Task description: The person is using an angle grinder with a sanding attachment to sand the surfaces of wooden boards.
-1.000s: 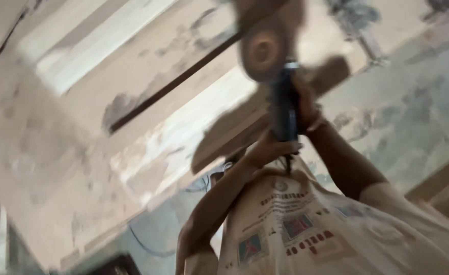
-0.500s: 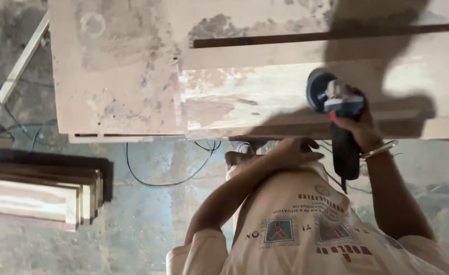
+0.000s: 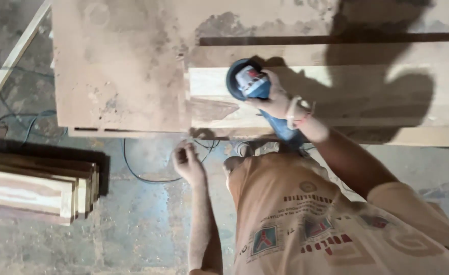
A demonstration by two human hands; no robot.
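Observation:
My right hand [image 3: 278,102] grips a blue angle grinder [image 3: 252,84] whose round disc rests on a pale wooden plank [image 3: 336,97] lying on a dusty workbench [image 3: 117,76]. The grinder's body runs back under my wrist, which wears a bracelet. Below the bench edge, my left hand [image 3: 187,162] hangs loosely curled and holds nothing, close to a blue cable [image 3: 148,175] on the floor. My shadow falls across the plank's right part.
A stack of wooden boards [image 3: 31,186] lies on the dusty concrete floor at the left. A thin wooden strip [image 3: 16,53] leans at the upper left. A dark slot [image 3: 331,38] runs along the bench top behind the plank.
The view has steadied and turned down onto the bench. My right hand has brought the grinder left onto the plank's end, and my left hand has dropped away from the bench edge.

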